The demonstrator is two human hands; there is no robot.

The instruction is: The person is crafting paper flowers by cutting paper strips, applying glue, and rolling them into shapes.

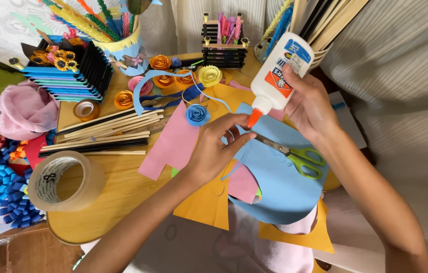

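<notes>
Glue bottle is tilting nozzle-down, its long axis running from upper right to lower left, with the orange tip pointing at the fingertips of the left hand just below it. Right hand is gripping the bottle's lower body, while the left hand is pinching a thin blue paper strip, fingers narrow, directly under the tip. Green-handled scissors are lying on the blue paper sheet just beside both hands, on the round wooden table.

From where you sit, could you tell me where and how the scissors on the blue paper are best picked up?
Take the scissors by their green loop handles, coming from the lower right. The handles lie free on the blue paper, while the blade tips run up-left under the glue bottle and both hands.
</notes>
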